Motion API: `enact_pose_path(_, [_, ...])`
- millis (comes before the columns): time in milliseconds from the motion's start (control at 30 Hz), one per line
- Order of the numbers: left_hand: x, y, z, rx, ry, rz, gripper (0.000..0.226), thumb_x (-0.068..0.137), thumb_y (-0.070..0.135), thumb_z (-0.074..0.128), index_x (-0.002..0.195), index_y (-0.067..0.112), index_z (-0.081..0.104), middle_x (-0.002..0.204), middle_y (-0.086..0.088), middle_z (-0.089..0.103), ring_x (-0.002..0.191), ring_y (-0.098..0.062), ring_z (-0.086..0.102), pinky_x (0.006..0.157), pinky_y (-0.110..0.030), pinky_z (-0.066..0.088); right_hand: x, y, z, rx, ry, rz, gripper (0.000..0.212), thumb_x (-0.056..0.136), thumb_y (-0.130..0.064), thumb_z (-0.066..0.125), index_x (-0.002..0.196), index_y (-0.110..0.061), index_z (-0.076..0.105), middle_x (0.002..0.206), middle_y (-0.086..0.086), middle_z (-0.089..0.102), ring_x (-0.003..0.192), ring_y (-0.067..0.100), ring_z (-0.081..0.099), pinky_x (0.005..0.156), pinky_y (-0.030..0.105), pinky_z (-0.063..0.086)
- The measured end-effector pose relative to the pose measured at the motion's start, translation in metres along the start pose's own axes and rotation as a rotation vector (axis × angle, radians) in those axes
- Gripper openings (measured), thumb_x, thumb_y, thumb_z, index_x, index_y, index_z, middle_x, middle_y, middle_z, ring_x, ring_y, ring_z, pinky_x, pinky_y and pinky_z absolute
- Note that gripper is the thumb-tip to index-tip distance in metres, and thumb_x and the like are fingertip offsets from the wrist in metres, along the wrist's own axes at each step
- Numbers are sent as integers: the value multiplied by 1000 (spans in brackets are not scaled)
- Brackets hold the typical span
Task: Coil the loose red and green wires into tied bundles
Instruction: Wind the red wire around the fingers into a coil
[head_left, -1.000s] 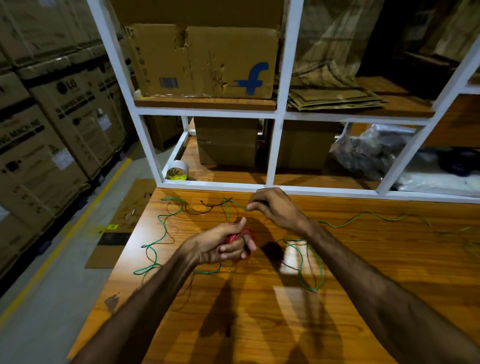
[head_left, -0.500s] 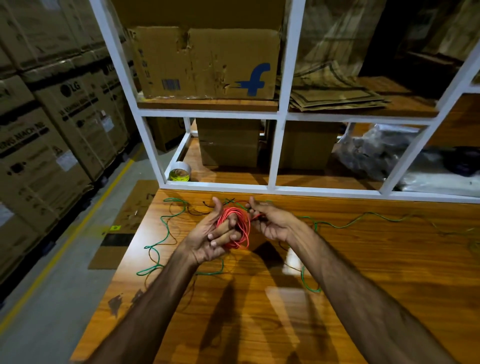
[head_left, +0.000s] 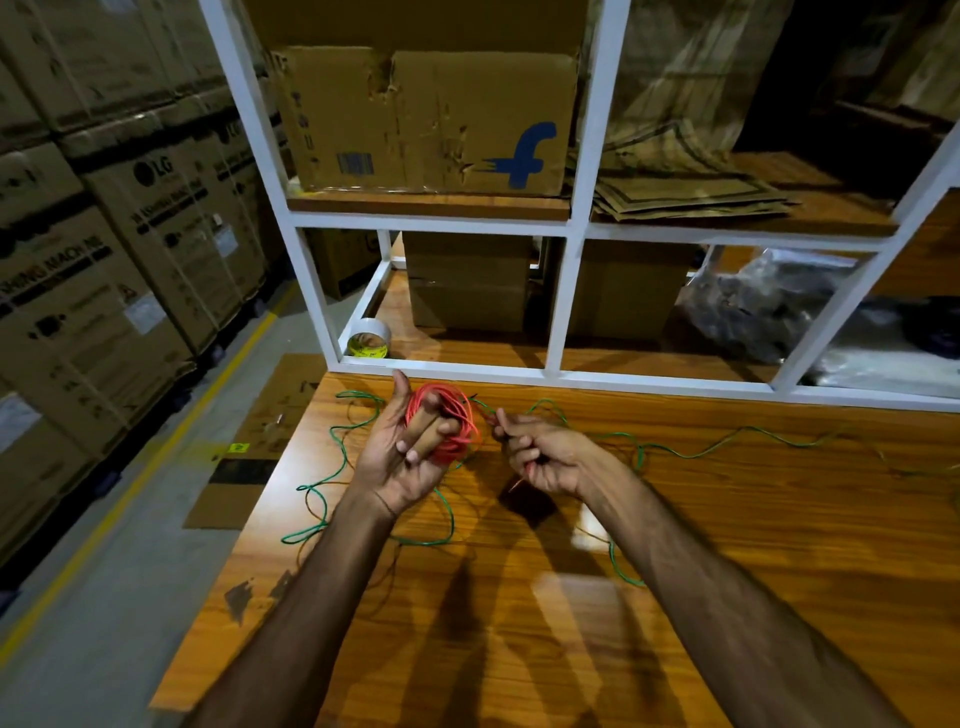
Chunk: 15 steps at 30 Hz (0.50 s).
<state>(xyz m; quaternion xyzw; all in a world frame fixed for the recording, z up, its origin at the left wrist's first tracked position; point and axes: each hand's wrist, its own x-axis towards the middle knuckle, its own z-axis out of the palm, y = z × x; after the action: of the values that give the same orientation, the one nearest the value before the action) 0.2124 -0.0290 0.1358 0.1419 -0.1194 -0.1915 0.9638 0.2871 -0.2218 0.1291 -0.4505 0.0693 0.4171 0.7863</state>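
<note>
Red wire, wound into a round coil (head_left: 451, 422), sits in my left hand (head_left: 402, 457), held palm-up over the far edge of the glossy brown wooden table (head_left: 727, 571). My left fingers (head_left: 423, 441) pass through the middle of the coil and curl back toward the palm, with the thumb standing up at the coil's 9 o'clock side. My right hand (head_left: 540, 457) is just beside it at 3 o'clock, fingers curled in, pinching the loose red tail of the wire (head_left: 519, 480), whose tip pokes out below the hand at about 7 o'clock.

The thin loose green wire (head_left: 332, 467) lies uncoiled on the table, looping from 9 o'clock of my left hand round beneath both wrists and trailing off toward 3 o'clock along the far side of the table.

At 12 o'clock stands a white metal shelving frame (head_left: 571, 208). On its upper shelf is a worn brown cardboard box with a blue printed logo (head_left: 431, 119); a roll of tape with a yellow core (head_left: 368, 340) rests at the lower left corner. At 9 o'clock, stacked brown cartons with black lettering (head_left: 104, 234) line the grey floor.
</note>
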Motion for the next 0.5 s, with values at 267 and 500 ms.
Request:
enact_pose_path(267, [30,0,4,137,588,373,60,107,50,37,105,-3,65,44,5,34,43,-9,42,74,-19,50,-7,32,40,-1156,197,-285,19,104,-11,60,87,-9,69,72,-1,66,49,5,47,43,18,36])
enact_pose_path(500, [33,-16,2,603,876,553,58,108,43,43,102,-8,69,46,0,36,43,-15,43,60,-26,47,-10,31,39,-1318,308,-350,13,93,-30,67,89,-21,75,73,-10,76,68,5,71,76,34,63])
